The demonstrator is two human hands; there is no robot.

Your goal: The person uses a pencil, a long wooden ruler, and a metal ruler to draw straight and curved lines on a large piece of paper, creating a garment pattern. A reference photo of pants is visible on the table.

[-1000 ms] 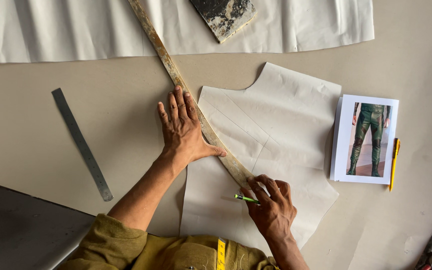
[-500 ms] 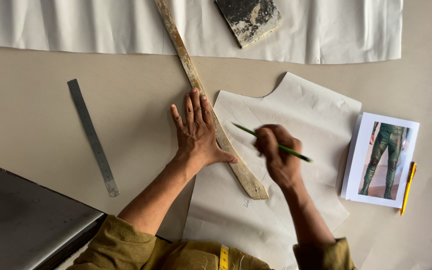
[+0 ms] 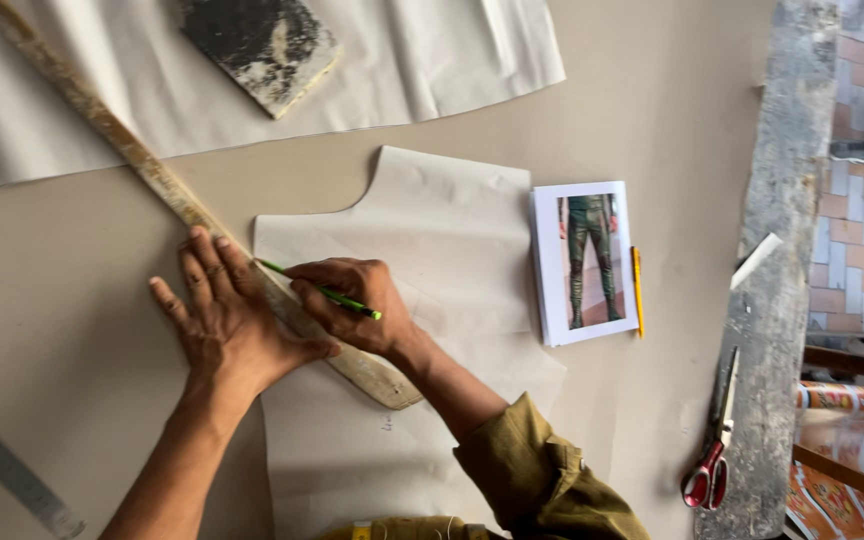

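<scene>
My left hand (image 3: 227,325) lies flat, fingers spread, pressing a long worn wooden ruler (image 3: 142,165) down across a cut paper pattern piece (image 3: 432,230). The ruler runs diagonally from the upper left to a rounded end (image 3: 382,378) near my right wrist. My right hand (image 3: 352,300) grips a green pencil (image 3: 324,293), its tip touching the paper along the ruler's edge just right of my left fingers. Both olive sleeves show at the bottom.
A picture card of green trousers (image 3: 584,262) lies right of the pattern, a yellow pencil (image 3: 638,290) beside it. Red-handled scissors (image 3: 712,440) rest on the worn table edge. A dark stained block (image 3: 257,45) sits on white paper (image 3: 472,50). A metal ruler (image 3: 7,470) lies lower left.
My right hand has travelled up along the ruler with the pencil, from near its lower end to beside my left fingers. The view has shifted, showing the table's right edge and scissors.
</scene>
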